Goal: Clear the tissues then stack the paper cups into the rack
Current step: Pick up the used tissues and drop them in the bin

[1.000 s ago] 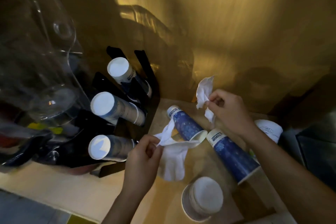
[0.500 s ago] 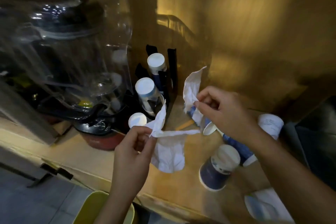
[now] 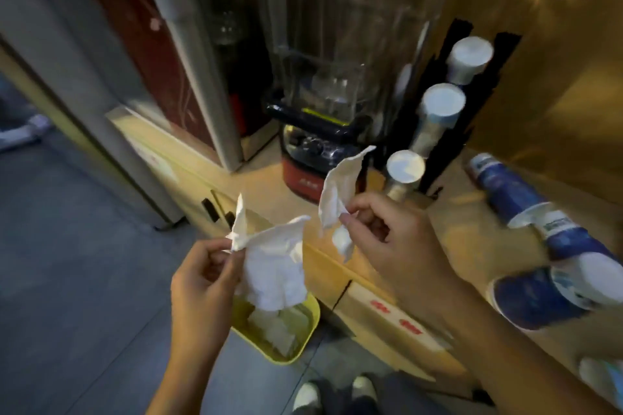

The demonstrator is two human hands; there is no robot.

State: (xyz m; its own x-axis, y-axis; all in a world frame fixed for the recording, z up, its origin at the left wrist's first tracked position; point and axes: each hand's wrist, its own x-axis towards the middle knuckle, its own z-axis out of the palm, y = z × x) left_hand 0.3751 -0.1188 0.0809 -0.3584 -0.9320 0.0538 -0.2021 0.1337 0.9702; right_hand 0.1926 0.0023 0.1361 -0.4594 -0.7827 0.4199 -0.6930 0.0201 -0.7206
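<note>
left hand pinching crumpled white tissue above yellow plastic bin. right hand gripping second white tissue beside.

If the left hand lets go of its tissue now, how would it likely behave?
The tissue in the left hand hangs crumpled and limp, so it is probably floppy and very light. It would likely flutter down, perhaps into the yellow bin below, though it might drift.

- Yellow plastic bin sits on the floor before the wooden counter.
- Black cup rack stands on the counter, right of the clear-jar blender.
- Blue paper cups lie right of the rack.
</note>
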